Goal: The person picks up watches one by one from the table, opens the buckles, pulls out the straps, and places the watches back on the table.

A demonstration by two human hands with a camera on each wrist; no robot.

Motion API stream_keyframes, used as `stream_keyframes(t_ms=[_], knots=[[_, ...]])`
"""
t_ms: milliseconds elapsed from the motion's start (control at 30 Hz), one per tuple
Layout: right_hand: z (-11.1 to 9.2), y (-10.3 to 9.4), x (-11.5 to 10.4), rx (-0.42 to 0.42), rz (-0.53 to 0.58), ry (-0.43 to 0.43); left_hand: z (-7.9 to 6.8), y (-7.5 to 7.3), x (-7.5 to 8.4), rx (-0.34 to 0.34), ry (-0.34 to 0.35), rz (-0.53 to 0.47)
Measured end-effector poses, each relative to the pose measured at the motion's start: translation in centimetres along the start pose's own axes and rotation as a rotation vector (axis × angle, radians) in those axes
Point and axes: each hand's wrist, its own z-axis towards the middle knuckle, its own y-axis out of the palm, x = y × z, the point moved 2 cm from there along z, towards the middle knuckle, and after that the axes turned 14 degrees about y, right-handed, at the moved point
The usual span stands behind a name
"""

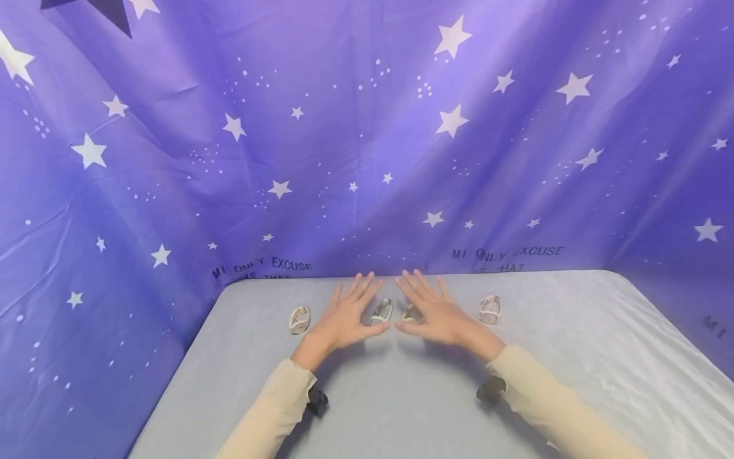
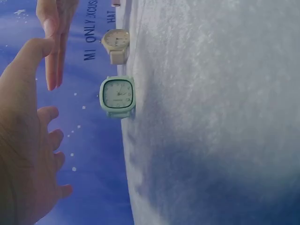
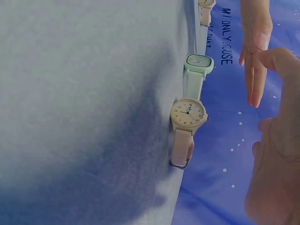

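My left hand (image 1: 346,320) hovers over the table with its fingers spread and holds nothing. Facing it, my right hand (image 1: 440,317) is spread the same way, thumb tips near each other. Between the hands stands a mint green watch (image 1: 382,311) with a square face, seen large in the left wrist view. A beige watch (image 1: 410,314) with a round dial (image 3: 187,112) is partly covered by my right hand in the head view. Left of my left hand sits a cream watch (image 1: 299,320); right of my right hand, a pale pink watch (image 1: 490,309).
The table (image 1: 395,408) has a light grey velvety cover. Right behind its far edge hangs a purple-blue curtain (image 1: 355,140) with white stars and black lettering. Dark bands (image 1: 491,390) sit at both sleeve cuffs.
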Motion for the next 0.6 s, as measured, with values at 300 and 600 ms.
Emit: stream_keyframes(t_ms=[300,600], knots=[[0.7,-0.7,-0.7,0.039,0.052,-0.014,-0.8,-1.7,-1.0,0.034,-0.016,0.04],[2.3,-0.9,-4.1,0.06,0.109,-0.066,-3.3,-4.1,-3.2,0.131,-0.034,0.049]])
